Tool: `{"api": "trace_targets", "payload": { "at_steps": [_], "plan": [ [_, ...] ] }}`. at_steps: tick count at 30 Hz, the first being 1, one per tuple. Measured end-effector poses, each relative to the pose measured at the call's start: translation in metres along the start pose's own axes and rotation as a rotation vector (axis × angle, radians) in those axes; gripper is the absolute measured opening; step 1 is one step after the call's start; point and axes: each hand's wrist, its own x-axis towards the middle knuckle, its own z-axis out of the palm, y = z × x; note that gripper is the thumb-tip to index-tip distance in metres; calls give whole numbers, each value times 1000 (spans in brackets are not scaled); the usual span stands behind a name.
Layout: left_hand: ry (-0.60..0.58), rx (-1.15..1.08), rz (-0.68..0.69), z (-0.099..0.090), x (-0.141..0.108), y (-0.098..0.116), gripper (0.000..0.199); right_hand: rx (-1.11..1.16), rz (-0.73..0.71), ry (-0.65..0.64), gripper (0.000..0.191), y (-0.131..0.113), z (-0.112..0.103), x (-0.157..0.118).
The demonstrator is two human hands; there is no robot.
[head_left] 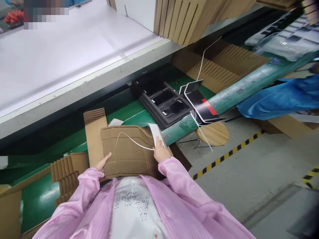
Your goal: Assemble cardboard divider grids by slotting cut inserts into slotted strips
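A brown sheet of corrugated cardboard (131,152), creased and bent along its top edge, is held in front of my body. My left hand (103,163) grips its left edge, thumb lying on top and the other fingers hidden. At the right edge, my right hand (161,151) is closed on a white strip (155,131) that stands up above the fingers. A thin, curved white edge (129,136) arcs across the cardboard from near my left thumb to my right hand. Whether it belongs to the same strip I cannot tell.
Beyond lies a black tray (161,99) with dark glossy panels on a green surface. Bent black sheets with white edges (199,103) lean beside it. Slotted cardboard dividers (67,172) stand at left. A white worktable (62,56) runs across the back; a stool (214,134) stands at right.
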Motion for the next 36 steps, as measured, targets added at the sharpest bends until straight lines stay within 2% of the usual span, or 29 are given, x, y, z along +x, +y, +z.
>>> {"api": "trace_targets", "payload": {
  "at_steps": [5,10,17,21,24,29,33,36],
  "plan": [
    [-18,8,3,-2,4,7,47,-51,40,-66,63,-13,-22,13],
    [-12,10,0,-4,7,8,45,-66,74,-115,69,-23,-35,20],
    [37,-29,-29,1,3,12,36,-185,25,-53,73,-43,-45,44],
    [52,-47,-17,5,0,14,37,-210,-1,-68,73,-46,-50,52],
    [45,-56,-13,9,1,10,40,-175,-64,-90,71,-36,-56,55],
    [11,-98,-35,12,5,2,43,-7,-176,-182,67,-7,-61,65],
    [58,-162,-19,10,9,0,46,121,-172,-125,66,20,-65,75],
    [64,-199,-22,9,12,2,51,204,-115,-53,65,43,-76,87]
  ]
}}
